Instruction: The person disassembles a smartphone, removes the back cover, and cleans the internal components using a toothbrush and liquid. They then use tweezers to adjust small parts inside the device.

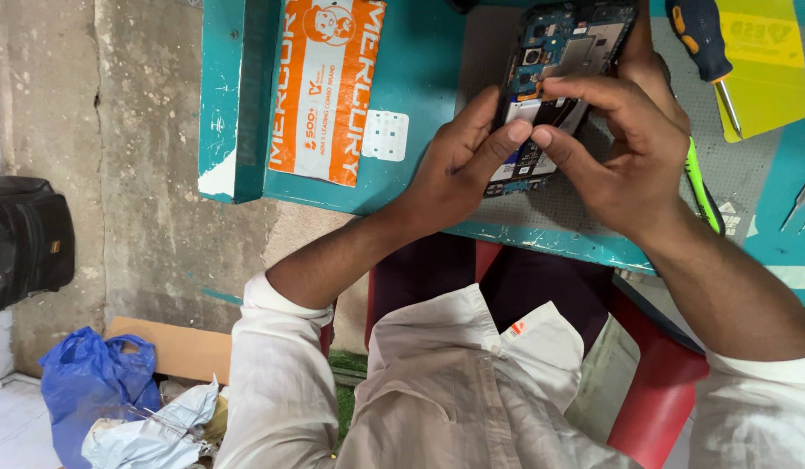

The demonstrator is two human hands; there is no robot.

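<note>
- My white shirt (437, 391) fills the foreground.
- The opened phone (559, 78) lies on the grey mat (732, 174), back cover off, boards exposed.
- My left hand (454, 165) and right hand (628, 148) pinch an inner part; reassembly is left.

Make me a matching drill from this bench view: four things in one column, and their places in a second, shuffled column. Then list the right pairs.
Things
1. opened phone
2. screwdriver
3. orange packet
4. blue plastic bag

Places
A. on the floor, next to a piece of cardboard
B. lying flat on the teal table, left of the hands
C. between the left hand and the right hand, on the grey mat
D. its tip resting on a yellow sheet at the table's right

Pairs: 1-C, 2-D, 3-B, 4-A
</note>
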